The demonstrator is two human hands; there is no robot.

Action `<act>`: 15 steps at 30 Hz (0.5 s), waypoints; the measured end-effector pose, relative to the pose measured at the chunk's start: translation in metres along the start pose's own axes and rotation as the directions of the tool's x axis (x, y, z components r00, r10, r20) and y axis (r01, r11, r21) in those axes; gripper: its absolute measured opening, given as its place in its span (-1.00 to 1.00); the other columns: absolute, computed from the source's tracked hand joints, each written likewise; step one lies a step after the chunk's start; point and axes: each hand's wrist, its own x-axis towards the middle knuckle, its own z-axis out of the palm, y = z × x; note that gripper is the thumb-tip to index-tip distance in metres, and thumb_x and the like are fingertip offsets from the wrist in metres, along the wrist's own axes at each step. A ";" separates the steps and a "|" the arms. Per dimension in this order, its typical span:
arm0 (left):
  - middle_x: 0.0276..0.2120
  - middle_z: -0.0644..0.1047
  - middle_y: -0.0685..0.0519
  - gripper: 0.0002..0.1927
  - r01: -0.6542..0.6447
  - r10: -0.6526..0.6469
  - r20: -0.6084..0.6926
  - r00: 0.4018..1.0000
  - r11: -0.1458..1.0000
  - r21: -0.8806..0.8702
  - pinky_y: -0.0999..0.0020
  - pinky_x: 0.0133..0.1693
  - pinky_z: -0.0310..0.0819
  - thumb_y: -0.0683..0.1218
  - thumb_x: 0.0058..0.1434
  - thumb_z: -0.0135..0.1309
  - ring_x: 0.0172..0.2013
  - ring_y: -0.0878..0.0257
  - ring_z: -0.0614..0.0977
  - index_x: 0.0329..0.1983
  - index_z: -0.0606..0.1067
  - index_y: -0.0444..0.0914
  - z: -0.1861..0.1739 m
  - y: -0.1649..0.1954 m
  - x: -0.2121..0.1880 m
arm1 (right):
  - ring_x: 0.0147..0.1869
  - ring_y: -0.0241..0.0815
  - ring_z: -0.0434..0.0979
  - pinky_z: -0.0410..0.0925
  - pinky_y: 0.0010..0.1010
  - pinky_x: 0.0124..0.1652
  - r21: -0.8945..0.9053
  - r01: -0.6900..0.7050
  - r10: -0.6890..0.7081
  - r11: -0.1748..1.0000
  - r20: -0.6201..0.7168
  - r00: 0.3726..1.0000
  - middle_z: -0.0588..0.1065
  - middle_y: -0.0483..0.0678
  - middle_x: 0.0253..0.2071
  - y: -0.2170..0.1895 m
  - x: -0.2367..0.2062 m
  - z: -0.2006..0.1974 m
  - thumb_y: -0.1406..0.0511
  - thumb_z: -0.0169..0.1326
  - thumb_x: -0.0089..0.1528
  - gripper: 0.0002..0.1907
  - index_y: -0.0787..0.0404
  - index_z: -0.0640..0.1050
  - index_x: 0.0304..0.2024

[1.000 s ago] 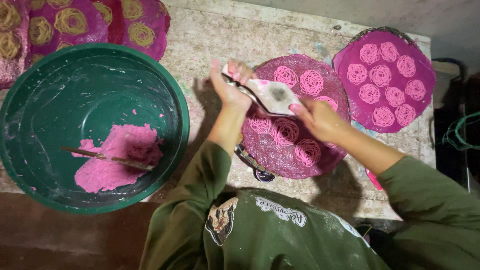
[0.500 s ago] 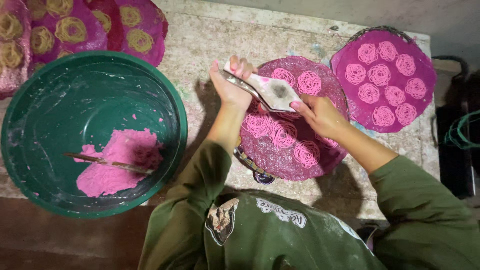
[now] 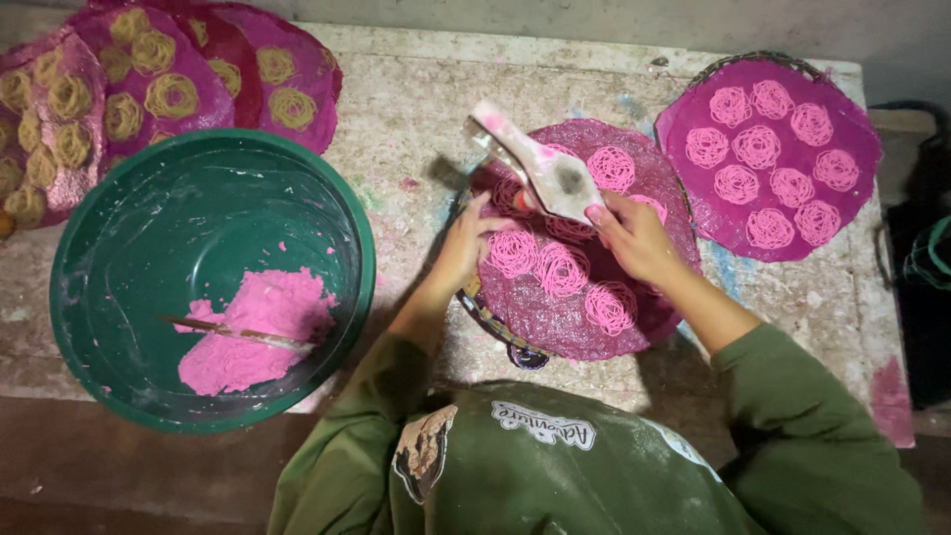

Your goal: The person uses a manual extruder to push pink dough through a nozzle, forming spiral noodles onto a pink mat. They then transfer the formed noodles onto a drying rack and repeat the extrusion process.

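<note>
Head view, from my left: mats of yellow coils (image 3: 149,89) lie far out beyond my left hand (image 3: 464,250), and the green basin (image 3: 79,297) beside it holds a lump of pink dough (image 3: 253,332) with a stick across it. My left hand grips the near mat's (image 3: 555,337) edge, fingers curled. My right hand (image 3: 634,238) is closed on the dough press (image 3: 540,163) above that mat, partly covered with pink coils (image 3: 560,267), bare spots left. Past my right hand, a mat (image 3: 693,208) looks full.
</note>
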 end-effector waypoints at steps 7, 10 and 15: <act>-0.01 0.59 0.05 -0.66 -0.379 0.627 -0.009 0.779 0.482 0.790 0.30 -0.03 0.51 -0.12 0.17 0.12 -0.07 0.10 0.62 0.03 0.63 -0.17 -0.010 0.010 -0.076 | -0.52 -0.39 0.36 0.22 -0.53 -0.52 0.376 0.099 -0.041 0.922 -0.159 0.986 0.40 -0.17 -0.53 0.029 -0.054 0.010 -0.16 -0.20 0.41 -0.33 0.31 0.51 0.01; 0.00 0.56 0.05 -0.64 -0.316 0.612 0.032 0.790 0.361 0.877 0.20 -0.03 0.47 -0.11 0.06 0.22 -0.01 0.05 0.54 -0.03 0.65 -0.16 -0.006 0.023 -0.084 | -0.51 -0.38 0.32 0.18 -0.52 -0.52 0.523 0.116 -0.001 0.845 -0.214 0.977 0.39 -0.14 -0.50 0.040 -0.074 0.021 -0.22 -0.19 0.39 -0.26 0.33 0.49 0.04; -0.03 0.57 0.09 -0.78 -0.355 0.656 0.128 0.744 0.225 0.908 0.11 -0.03 0.42 -0.10 0.07 0.25 -0.01 0.07 0.54 -0.18 0.64 -0.14 -0.005 0.033 -0.083 | -0.49 -0.36 0.32 0.17 -0.52 -0.51 0.643 0.149 0.061 0.751 -0.292 0.954 0.38 -0.13 -0.46 0.058 -0.097 0.030 -0.24 -0.14 0.37 -0.25 0.34 0.46 0.01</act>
